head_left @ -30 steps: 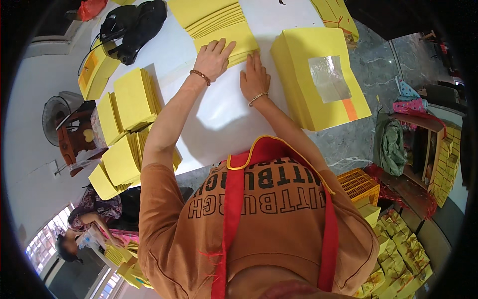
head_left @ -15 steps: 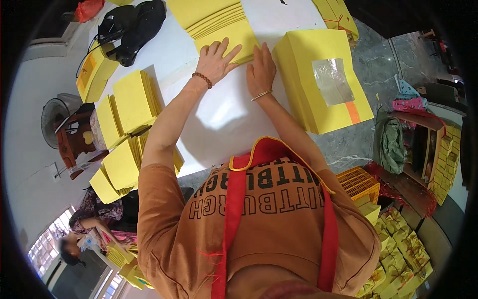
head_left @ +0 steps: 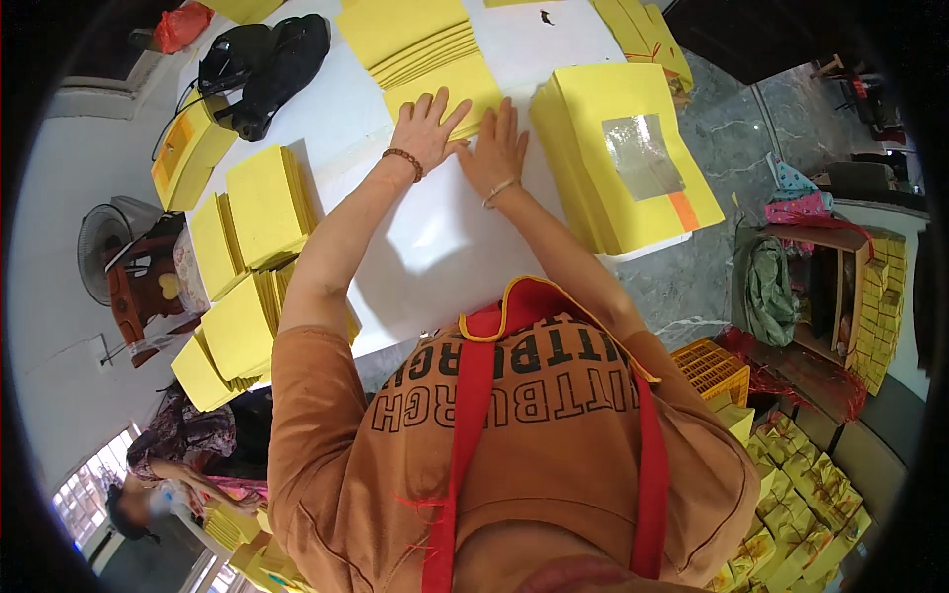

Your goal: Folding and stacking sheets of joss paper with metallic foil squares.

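Observation:
Yellow paper sheets or envelopes [head_left: 427,51] lie fanned in overlapping layers at the far middle of a white tabletop [head_left: 435,222]. On the nearest layer's front edge my left hand [head_left: 427,140] rests flat, fingers spread, a brown bead bracelet at its wrist. Close beside it, my right hand [head_left: 494,158] reaches its outstretched fingers to the same layer's near right corner and grips nothing. It wears a thin bangle. A tall stack of yellow paper [head_left: 583,168], with a clear shiny patch and an orange strip on top, stands just right of that hand.
Several yellow bundles [head_left: 265,208] line the table's left side. Behind them lie a black bag [head_left: 267,74] and a yellow box [head_left: 188,148]. An orange crate [head_left: 710,368] and tied yellow bundles [head_left: 806,494] sit at lower right. Another person [head_left: 188,445] works at lower left.
My right hand has slid left along the near edge of the yellow paper, closer to my left hand. My left hand stays nearly in place. The view has shifted slightly.

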`<state>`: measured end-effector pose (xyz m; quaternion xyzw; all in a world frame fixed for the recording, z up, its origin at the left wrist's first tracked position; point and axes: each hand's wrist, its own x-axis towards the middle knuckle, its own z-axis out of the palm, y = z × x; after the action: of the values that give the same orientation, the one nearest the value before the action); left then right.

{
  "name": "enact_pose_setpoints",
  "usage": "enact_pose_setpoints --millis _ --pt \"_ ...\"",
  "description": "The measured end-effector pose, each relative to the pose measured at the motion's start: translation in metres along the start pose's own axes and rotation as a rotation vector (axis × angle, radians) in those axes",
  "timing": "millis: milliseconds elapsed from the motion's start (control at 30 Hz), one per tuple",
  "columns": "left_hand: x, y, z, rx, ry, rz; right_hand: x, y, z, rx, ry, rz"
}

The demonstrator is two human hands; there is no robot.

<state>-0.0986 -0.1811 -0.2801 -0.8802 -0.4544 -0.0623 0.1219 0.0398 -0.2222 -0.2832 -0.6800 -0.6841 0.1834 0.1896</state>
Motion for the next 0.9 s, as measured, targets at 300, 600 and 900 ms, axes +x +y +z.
enact_pose_setpoints --millis 300,600,900 --pt "0.011 0.013 -0.017 0.058 -0.061 -0.055 -0.103 0.024 -0.171 0.675 -0.289 -0.414" --pt "0.035 0.032 -0.063 -0.032 0.110 -0.231 -0.048 0.168 -0.303 0.634 -0.219 -0.305" --pt "0.059 0.208 -0.160 -0.693 0.199 0.210 -0.037 0.230 -0.251 0.900 -0.386 -0.207"
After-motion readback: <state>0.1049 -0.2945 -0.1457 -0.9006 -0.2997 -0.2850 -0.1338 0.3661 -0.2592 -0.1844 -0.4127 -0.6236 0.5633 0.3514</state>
